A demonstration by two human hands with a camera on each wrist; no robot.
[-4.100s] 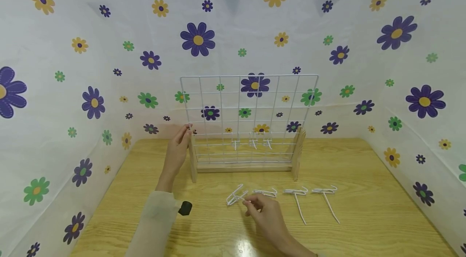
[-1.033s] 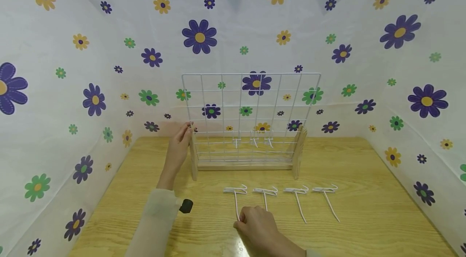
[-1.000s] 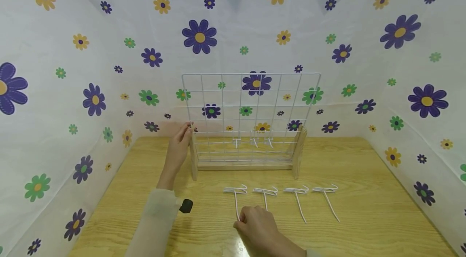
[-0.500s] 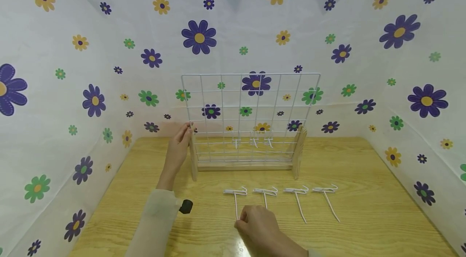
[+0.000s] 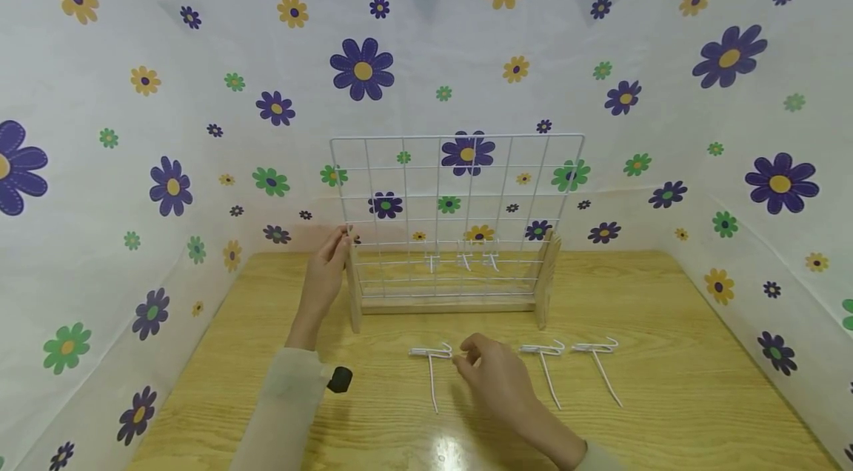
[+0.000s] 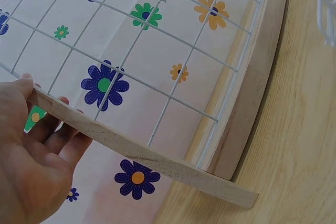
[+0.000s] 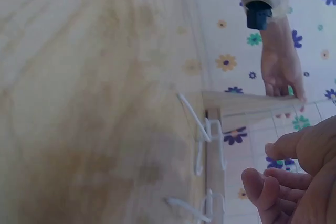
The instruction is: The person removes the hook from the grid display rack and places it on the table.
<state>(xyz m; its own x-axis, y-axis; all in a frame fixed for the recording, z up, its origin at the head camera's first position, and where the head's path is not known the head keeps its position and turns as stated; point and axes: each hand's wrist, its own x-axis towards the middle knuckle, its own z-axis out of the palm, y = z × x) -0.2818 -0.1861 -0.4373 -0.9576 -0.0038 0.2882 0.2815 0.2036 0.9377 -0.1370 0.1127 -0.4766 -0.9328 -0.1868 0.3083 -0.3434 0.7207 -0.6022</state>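
1. Gripping the L upright (image 5: 355, 293) of the wooden stand, the L hand (image 5: 324, 278) had its thumb on 1 side & fingers on the other, prob. to keep the frame from shifting.
2. The wire grid (image 5: 437, 196) stood in that stand; 3 hung hooks (image 5: 432, 261) sat close together, low on it near mid-width.
3. The R hand (image 5: 496, 378) was low over the table (image 5: 673, 352), just R of the leftmost loose hook (image 5: 430, 354). Thumb & index stood apart, other fingers loosely bent, nothing seen gripped; held low, it seems, for easy reach.
4. 2 more loose hooks (image 5: 541, 349) lay farther R; any under the hand was hidden in the head view. The R wrist view showed 2, fingers clear of both.
5. Row ran in front of the stand, stems toward the person, spaced prob. so each could be picked up singly.
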